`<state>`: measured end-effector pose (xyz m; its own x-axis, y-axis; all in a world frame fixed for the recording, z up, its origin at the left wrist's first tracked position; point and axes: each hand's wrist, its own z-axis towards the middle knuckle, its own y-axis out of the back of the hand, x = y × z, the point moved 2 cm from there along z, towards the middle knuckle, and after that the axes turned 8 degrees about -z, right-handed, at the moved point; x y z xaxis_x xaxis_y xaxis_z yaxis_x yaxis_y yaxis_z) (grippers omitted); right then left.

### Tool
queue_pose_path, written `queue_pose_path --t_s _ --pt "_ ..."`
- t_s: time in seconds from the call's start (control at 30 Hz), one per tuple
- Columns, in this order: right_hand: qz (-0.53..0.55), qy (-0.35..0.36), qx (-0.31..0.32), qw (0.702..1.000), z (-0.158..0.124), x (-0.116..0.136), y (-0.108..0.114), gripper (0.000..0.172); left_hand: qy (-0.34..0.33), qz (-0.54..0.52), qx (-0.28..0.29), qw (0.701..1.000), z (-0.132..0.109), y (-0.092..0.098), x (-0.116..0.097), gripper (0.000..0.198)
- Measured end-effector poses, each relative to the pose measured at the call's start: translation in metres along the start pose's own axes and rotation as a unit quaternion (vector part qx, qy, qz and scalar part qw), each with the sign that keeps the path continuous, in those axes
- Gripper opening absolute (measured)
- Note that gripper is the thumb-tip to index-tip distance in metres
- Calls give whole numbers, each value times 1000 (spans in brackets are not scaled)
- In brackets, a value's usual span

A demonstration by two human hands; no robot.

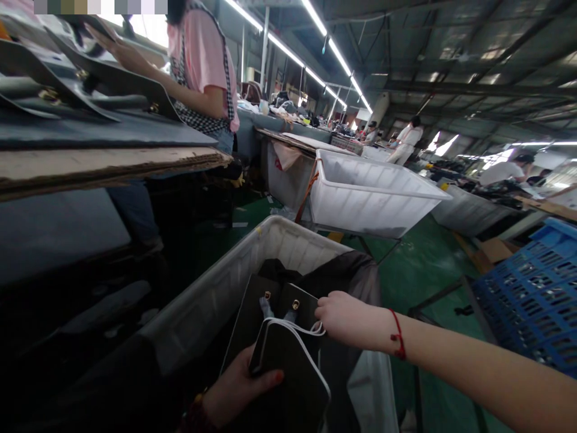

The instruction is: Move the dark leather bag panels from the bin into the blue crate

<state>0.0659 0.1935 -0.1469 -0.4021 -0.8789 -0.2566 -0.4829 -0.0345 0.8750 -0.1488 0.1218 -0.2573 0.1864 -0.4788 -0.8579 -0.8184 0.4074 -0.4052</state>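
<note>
A dark leather bag piece (288,361) with white edging and two brass rivets is held over a white plastic bin (216,294), low in the view. The left hand (238,385) grips its lower edge from beneath, thumb pressed on the front. The right hand (347,319), a red string at its wrist, pinches the top right corner, fingers closed. More dark material lies inside the bin. Beyond it stands a second white tub (374,192), and a blue crate (536,294) sits to the right. A person in a pink shirt (202,66) works at the cardboard-topped table (108,162) on the left
</note>
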Motion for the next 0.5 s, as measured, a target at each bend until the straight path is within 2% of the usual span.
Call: queue_pose_path --t_s 0.1,0.17,0.23,0.33,0.43,0.5 --pt "12 -29 -1 1000 -1 -16 -5 12 -14 -36 81 996 -2 -11 0 49" --pt "2 -65 10 998 0 -28 -11 14 -40 -2 105 994 0 -17 0 62" --pt "7 -67 24 997 2 -30 -13 13 -69 110 65 989 5 -19 4 56" --pt "38 -9 24 999 11 -16 -7 12 -78 301 1 950 14 -22 13 40" --pt "49 38 40 997 23 8 9 16 -49 382 23 922 19 -28 23 36" --pt "56 81 65 993 30 23 18 15 -56 406 20 912 20 -30 26 33"
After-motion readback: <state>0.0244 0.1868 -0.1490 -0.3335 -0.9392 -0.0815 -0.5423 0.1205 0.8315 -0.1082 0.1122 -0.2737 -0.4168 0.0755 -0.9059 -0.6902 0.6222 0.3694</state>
